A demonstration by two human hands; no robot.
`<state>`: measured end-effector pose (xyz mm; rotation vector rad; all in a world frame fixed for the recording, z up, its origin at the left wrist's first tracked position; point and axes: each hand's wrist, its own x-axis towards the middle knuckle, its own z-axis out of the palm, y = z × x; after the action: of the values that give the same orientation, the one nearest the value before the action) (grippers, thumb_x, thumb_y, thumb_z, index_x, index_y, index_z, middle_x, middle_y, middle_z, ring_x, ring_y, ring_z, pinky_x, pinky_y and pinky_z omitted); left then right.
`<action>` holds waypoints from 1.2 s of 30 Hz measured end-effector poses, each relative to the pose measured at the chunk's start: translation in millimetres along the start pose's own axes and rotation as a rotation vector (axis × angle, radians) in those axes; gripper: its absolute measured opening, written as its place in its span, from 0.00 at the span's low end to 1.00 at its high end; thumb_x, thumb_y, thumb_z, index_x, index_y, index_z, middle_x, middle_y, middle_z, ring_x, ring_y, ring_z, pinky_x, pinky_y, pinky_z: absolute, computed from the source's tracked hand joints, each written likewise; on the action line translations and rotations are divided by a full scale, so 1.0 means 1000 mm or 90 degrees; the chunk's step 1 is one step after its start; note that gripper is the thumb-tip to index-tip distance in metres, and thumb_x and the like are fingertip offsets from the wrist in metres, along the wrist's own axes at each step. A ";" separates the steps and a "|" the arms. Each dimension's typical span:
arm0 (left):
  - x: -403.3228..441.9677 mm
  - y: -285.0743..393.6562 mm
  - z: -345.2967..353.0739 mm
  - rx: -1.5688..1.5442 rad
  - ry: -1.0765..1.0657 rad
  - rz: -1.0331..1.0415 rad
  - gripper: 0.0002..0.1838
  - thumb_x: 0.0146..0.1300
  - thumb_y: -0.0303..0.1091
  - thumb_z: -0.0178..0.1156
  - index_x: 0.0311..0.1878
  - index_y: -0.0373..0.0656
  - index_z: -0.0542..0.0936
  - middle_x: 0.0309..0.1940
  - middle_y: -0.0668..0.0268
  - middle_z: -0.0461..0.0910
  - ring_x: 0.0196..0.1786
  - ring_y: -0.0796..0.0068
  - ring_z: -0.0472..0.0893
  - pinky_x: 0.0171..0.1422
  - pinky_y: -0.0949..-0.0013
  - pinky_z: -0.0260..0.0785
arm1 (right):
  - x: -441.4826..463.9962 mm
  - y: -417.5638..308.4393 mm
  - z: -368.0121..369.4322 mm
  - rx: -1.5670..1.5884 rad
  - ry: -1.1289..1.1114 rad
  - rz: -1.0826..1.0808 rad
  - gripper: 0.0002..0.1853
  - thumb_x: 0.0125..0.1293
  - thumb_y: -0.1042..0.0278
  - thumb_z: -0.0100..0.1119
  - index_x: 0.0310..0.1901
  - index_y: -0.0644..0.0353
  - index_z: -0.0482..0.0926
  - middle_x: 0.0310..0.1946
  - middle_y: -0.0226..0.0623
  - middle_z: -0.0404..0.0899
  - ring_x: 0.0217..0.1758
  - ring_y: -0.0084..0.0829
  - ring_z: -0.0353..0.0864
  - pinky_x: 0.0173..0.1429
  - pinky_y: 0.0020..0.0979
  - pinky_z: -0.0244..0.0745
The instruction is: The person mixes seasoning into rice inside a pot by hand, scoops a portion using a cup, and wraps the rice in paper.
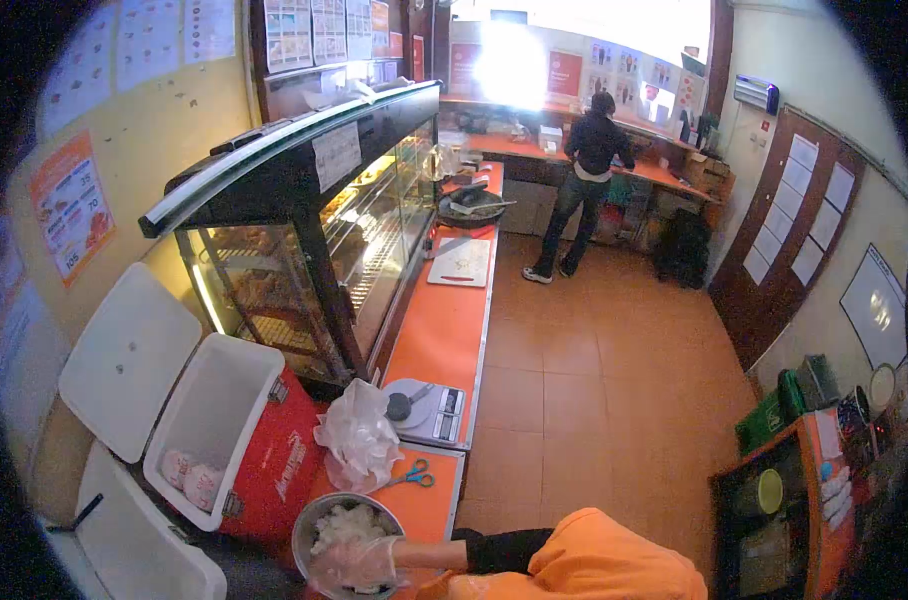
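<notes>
My right hand (364, 565), in a clear plastic glove, reaches from an orange and black sleeve into a round metal bowl (300, 535). It is over or touching a white, clumpy food (349, 525) whose kind I cannot make out. Glare and blur hide its fingers, so its grip does not show. My left hand cannot be made out at the lower edge. Just behind the bowl lies a crumpled clear plastic bag (359, 435). Blue-handled scissors (414, 474) rest on the orange counter (432, 510) beside it.
A red cooler (274, 450) stands open left of the bowl, with wrapped packs (194, 478) inside. Farther along are a kitchen scale (429, 410), a cutting board (459, 262) and a glass food warmer (304, 250). Another person (589, 165) stands at the far counter.
</notes>
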<state>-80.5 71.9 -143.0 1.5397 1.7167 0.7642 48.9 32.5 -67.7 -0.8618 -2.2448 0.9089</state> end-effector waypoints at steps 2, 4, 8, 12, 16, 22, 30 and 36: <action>0.000 0.001 0.003 -0.010 0.007 -0.016 0.23 0.71 0.44 0.45 0.59 0.35 0.69 0.53 0.50 0.73 0.57 0.54 0.73 0.61 0.60 0.63 | -0.001 -0.002 0.007 0.032 -0.022 -0.005 0.28 0.62 0.64 0.52 0.64 0.59 0.65 0.45 0.48 0.79 0.44 0.40 0.80 0.47 0.37 0.76; 0.000 0.001 0.005 -0.015 0.012 -0.022 0.23 0.71 0.44 0.44 0.59 0.35 0.68 0.54 0.50 0.73 0.58 0.54 0.73 0.62 0.60 0.63 | -0.003 -0.006 0.008 0.043 -0.036 -0.004 0.27 0.62 0.64 0.51 0.64 0.59 0.65 0.44 0.49 0.79 0.44 0.40 0.81 0.45 0.37 0.76; 0.003 0.001 0.009 -0.030 0.027 -0.037 0.24 0.72 0.45 0.44 0.61 0.35 0.68 0.55 0.50 0.72 0.59 0.54 0.72 0.63 0.61 0.62 | -0.016 -0.012 -0.016 0.016 -0.032 0.015 0.27 0.62 0.65 0.50 0.64 0.59 0.65 0.41 0.49 0.80 0.42 0.40 0.82 0.42 0.37 0.77; 0.001 -0.004 0.012 -0.045 0.042 -0.052 0.25 0.73 0.45 0.43 0.62 0.35 0.67 0.57 0.50 0.72 0.61 0.54 0.71 0.65 0.61 0.61 | -0.036 -0.023 -0.071 -0.115 -0.030 0.114 0.26 0.62 0.66 0.49 0.63 0.59 0.66 0.38 0.49 0.80 0.40 0.39 0.82 0.39 0.37 0.78; -0.001 -0.020 0.009 -0.074 0.065 -0.066 0.25 0.74 0.45 0.42 0.64 0.35 0.66 0.59 0.50 0.71 0.63 0.54 0.71 0.66 0.61 0.60 | -0.041 -0.010 -0.094 -0.456 -0.119 0.247 0.23 0.60 0.66 0.50 0.59 0.59 0.69 0.35 0.49 0.81 0.39 0.39 0.83 0.37 0.38 0.78; -0.051 -0.059 -0.016 -0.115 0.124 -0.118 0.27 0.75 0.46 0.41 0.66 0.34 0.65 0.62 0.50 0.71 0.65 0.55 0.69 0.68 0.62 0.59 | -0.037 0.017 -0.080 -0.626 -0.096 0.180 0.13 0.56 0.65 0.54 0.39 0.63 0.81 0.35 0.49 0.81 0.39 0.43 0.82 0.41 0.42 0.79; -0.056 -0.020 -0.024 -0.079 0.235 0.000 0.21 0.74 0.44 0.42 0.55 0.35 0.72 0.48 0.48 0.77 0.52 0.50 0.77 0.57 0.57 0.66 | -0.007 0.005 -0.086 -0.442 -0.119 0.391 0.14 0.56 0.60 0.58 0.33 0.64 0.79 0.32 0.41 0.81 0.34 0.40 0.81 0.44 0.36 0.76; -0.052 -0.021 -0.031 -0.136 0.193 0.017 0.20 0.74 0.43 0.43 0.55 0.37 0.73 0.48 0.47 0.78 0.52 0.48 0.78 0.53 0.55 0.68 | 0.013 0.083 -0.031 -0.559 -0.281 0.204 0.21 0.60 0.66 0.49 0.54 0.65 0.72 0.35 0.51 0.79 0.46 0.46 0.81 0.36 0.45 0.78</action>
<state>-115.3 18.5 -136.2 1.3556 1.7614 1.2040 91.2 100.5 -107.5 -1.5477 -2.9989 0.1838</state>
